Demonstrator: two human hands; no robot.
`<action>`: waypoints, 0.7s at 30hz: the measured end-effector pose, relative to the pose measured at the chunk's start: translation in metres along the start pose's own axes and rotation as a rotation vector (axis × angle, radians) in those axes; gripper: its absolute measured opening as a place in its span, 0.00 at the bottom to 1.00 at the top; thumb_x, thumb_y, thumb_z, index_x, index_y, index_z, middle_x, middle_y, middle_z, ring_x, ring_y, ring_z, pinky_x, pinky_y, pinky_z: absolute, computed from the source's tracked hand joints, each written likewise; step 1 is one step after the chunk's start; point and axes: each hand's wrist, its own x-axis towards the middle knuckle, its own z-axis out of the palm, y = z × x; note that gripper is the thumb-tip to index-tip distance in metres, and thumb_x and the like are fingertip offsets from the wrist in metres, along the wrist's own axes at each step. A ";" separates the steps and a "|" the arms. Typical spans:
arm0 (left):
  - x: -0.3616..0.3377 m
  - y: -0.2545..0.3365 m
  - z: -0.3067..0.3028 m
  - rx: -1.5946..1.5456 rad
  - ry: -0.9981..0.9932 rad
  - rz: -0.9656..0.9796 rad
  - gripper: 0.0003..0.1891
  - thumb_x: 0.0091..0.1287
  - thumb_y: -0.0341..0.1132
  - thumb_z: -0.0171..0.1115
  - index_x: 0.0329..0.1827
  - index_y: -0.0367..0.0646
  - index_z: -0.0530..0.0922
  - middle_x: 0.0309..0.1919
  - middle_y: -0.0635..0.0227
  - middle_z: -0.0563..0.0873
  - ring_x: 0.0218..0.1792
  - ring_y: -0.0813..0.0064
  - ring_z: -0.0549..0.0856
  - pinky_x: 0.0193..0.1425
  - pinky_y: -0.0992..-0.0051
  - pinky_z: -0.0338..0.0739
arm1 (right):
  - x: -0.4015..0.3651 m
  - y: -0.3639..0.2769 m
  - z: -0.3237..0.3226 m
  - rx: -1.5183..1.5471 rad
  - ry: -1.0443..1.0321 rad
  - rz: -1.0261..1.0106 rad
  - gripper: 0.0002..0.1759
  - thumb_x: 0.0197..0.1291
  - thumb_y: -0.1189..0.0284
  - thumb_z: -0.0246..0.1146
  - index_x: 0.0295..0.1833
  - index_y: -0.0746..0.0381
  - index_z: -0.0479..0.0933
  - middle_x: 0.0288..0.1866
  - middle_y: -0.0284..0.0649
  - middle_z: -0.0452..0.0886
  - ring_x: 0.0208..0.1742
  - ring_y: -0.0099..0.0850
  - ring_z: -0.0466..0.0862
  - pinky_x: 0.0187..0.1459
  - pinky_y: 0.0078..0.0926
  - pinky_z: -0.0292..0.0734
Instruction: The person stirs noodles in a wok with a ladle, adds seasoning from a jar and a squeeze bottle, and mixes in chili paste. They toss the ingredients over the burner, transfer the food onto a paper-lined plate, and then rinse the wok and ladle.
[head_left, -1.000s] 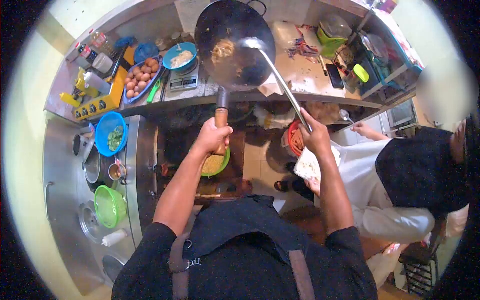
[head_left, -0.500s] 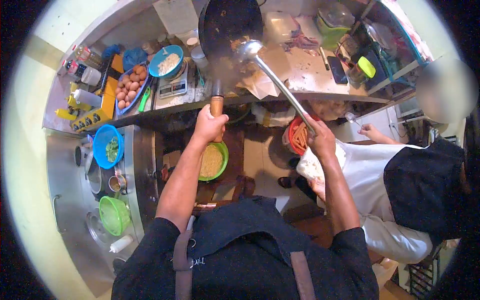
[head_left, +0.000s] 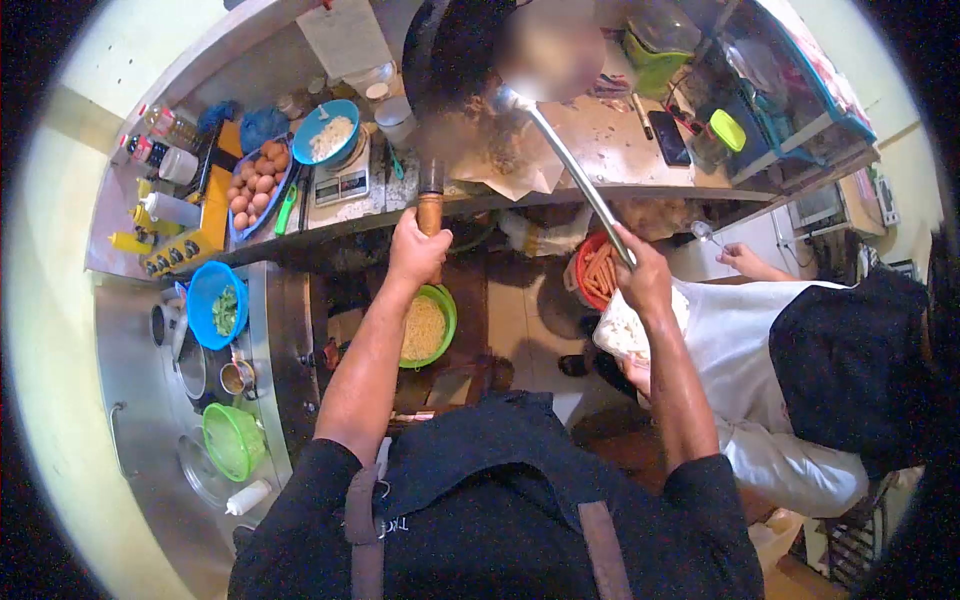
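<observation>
My left hand is closed around the wooden handle of a dark wok at the top of the head view. In my right hand is the end of a long metal ladle, slanting up and left so that its bowl reaches the wok's right side. A blur covers part of the wok, and its contents are hard to make out. Brown paper lies on the counter just below the ladle's bowl.
Left on the counter are eggs, a kitchen scale and a blue bowl. Below stand a green basin of noodles and a red container of sausages. At right, a co-worker's hand holds a spoon.
The ladle's bowl has shifted slightly right relative to the wok. Both my hands keep their grips. The view has tilted a little, and the co-worker's head has left it.
</observation>
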 end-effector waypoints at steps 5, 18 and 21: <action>-0.002 -0.003 0.006 0.051 0.006 0.011 0.21 0.49 0.32 0.62 0.46 0.34 0.71 0.22 0.65 0.78 0.17 0.75 0.78 0.22 0.74 0.74 | -0.023 -0.024 0.005 0.159 0.068 -0.145 0.30 0.50 0.76 0.63 0.61 0.47 0.72 0.33 0.44 0.79 0.38 0.42 0.80 0.42 0.36 0.74; 0.014 -0.022 -0.006 0.040 0.038 0.064 0.20 0.47 0.35 0.65 0.42 0.35 0.73 0.28 0.62 0.81 0.30 0.70 0.81 0.38 0.69 0.76 | -0.015 0.002 -0.005 -0.106 0.067 -0.076 0.31 0.52 0.73 0.63 0.62 0.38 0.70 0.32 0.44 0.76 0.38 0.43 0.79 0.41 0.39 0.74; 0.010 -0.026 -0.017 0.070 0.038 0.084 0.20 0.48 0.33 0.65 0.43 0.36 0.72 0.25 0.67 0.78 0.25 0.76 0.79 0.30 0.72 0.75 | -0.028 0.001 -0.014 -0.047 0.070 -0.035 0.30 0.52 0.74 0.63 0.62 0.39 0.71 0.31 0.45 0.78 0.37 0.44 0.80 0.40 0.40 0.74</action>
